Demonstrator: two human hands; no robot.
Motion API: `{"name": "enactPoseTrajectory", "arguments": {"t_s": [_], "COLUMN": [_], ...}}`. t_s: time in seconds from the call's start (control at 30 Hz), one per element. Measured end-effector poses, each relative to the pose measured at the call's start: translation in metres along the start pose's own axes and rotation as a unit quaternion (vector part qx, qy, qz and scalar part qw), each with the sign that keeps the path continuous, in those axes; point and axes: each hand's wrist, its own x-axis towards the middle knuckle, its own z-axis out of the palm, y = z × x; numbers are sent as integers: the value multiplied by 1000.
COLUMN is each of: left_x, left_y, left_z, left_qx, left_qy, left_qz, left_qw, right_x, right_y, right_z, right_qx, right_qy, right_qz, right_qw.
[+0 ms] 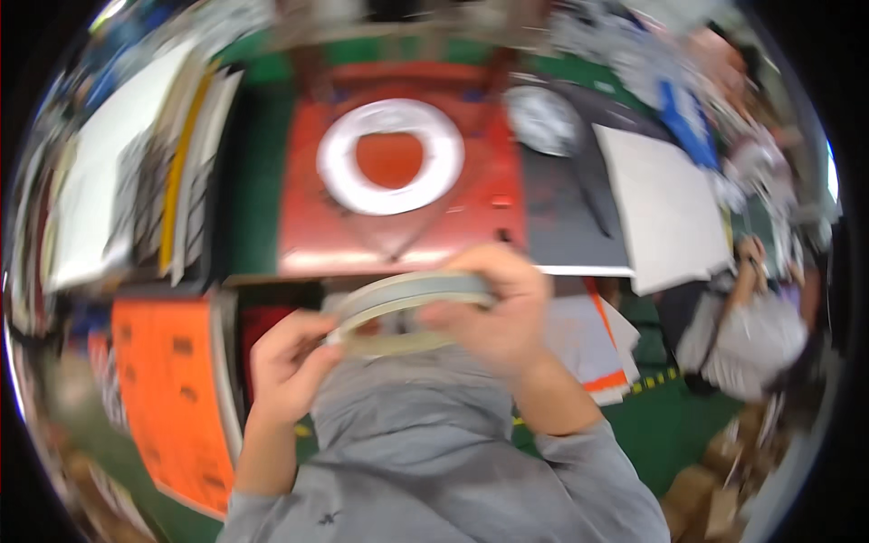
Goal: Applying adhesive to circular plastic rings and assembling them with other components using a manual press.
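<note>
Head view: left hand (291,360), right hand (507,312), pale ring (398,290).
Fingers pinch its rim, nine and three o'clock; we judge it light, stiff, best held there.

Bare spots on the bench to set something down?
Red board, near-left, between white ring and front edge; green strip between that board and the left stack, narrow. Both look bare, though blurred. Crowded: the stack; far end of the grey panel, under a silvery disc; front centre, where left hand and right hand hold a pale roll.
</note>
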Motion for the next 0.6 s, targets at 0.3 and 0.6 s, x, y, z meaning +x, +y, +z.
{"name": "enactPoseTrajectory", "arguments": {"t_s": [0.3,0.6], "left_x": [18,33], "left_y": [-9,-11], "left_z": [16,25], "left_qx": [59,41], "left_qy": [-24,-40], "left_qz": [58,45], "left_qw": [996,997], "right_x": [-3,-7], "right_y": [7,7], "right_z": [-11,-22], "right_qx": [6,-16], "right_qy": [14,32], "right_qz": [-1,-12], "right_qw": [1000,999]}}
